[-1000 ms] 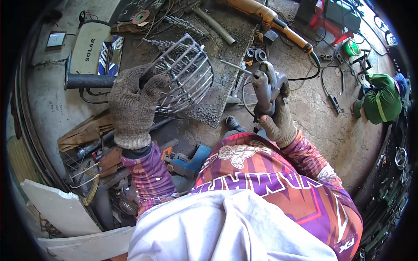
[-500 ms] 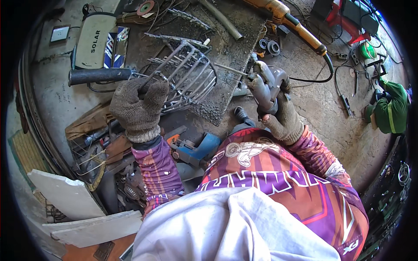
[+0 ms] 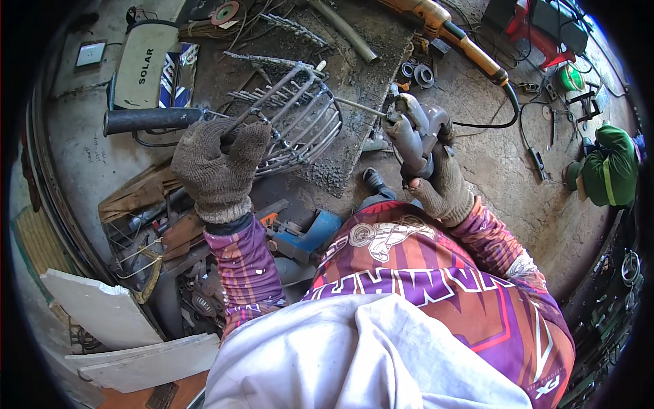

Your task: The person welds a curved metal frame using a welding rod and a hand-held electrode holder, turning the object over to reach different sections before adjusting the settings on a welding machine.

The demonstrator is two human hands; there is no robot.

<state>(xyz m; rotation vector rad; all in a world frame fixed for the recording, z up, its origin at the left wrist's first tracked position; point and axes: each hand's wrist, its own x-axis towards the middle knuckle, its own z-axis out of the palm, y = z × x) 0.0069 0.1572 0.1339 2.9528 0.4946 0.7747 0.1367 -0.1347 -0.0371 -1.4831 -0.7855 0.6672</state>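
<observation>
My gloved left hand point(image 3: 219, 167) grips a rod of a round wire-frame basket point(image 3: 300, 119) made of welded metal bars, holding it tilted above a dirty steel plate point(image 3: 361, 82). My gloved right hand point(image 3: 439, 180) is closed around the grey handle of an electrode holder point(image 3: 412, 133), raised just right of the basket. A thin welding rod point(image 3: 361, 107) sticks out from the holder toward the basket's rim. Whether the rod's tip touches the frame I cannot tell.
An orange angle grinder point(image 3: 443, 27) with a black cable lies at the top. A blue power tool point(image 3: 306, 235) lies by my knee. A black pipe handle point(image 3: 150, 120), scrap metal and boards sit at left. A person in green point(image 3: 606, 170) crouches at right.
The view has shifted slightly, so both hands sit lower and more central. The left hand still holds the basket and the right hand still holds the electrode holder beside it.
</observation>
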